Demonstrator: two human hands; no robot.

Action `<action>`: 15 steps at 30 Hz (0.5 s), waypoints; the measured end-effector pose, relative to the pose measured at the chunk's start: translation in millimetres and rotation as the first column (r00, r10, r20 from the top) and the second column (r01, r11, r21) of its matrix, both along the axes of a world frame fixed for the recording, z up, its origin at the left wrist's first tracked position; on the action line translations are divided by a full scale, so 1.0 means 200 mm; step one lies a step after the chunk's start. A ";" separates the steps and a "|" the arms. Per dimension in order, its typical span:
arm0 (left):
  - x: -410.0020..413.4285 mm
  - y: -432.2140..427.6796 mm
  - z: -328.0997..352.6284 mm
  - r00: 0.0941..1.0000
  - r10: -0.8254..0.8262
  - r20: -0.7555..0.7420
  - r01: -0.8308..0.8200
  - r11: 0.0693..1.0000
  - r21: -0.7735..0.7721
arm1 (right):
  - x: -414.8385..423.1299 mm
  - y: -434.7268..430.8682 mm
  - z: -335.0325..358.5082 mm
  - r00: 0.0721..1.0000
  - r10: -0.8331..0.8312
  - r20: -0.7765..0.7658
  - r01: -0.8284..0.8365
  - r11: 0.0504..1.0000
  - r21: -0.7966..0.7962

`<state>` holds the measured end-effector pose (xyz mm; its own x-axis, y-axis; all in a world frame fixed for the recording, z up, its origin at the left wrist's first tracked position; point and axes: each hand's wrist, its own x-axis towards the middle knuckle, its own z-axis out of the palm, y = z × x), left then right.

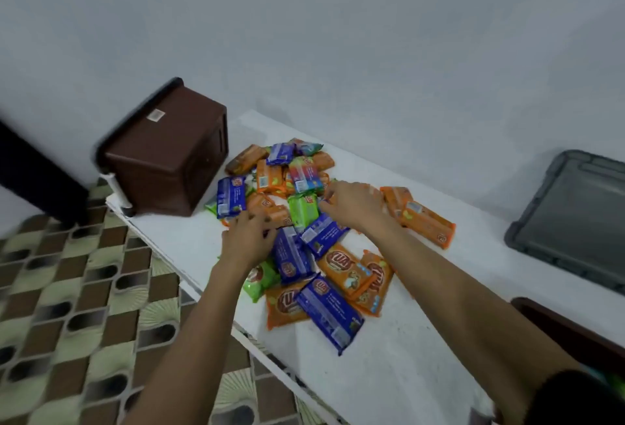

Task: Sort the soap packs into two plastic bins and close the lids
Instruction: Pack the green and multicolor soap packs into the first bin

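Soap packs (331, 313) on white table (389, 374)

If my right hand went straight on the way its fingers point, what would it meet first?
Probably the green soap pack just beyond the fingertips of the right hand; depth is hard to judge.

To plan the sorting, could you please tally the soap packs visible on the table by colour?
Orange packs: about 9
Blue packs: 5
Green packs: 3
Multicoloured packs: 2
Total: about 19 visible; overlaps may hide more.
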<state>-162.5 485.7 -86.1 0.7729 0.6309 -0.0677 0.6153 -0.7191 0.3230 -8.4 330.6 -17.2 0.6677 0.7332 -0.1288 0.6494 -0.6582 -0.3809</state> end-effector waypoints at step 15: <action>-0.07 0.08 -0.09 0.996 0.071 0.062 -0.068 0.996 -0.054 | -0.01 0.46 -0.40 0.939 -0.331 -0.092 0.327 0.943 -0.063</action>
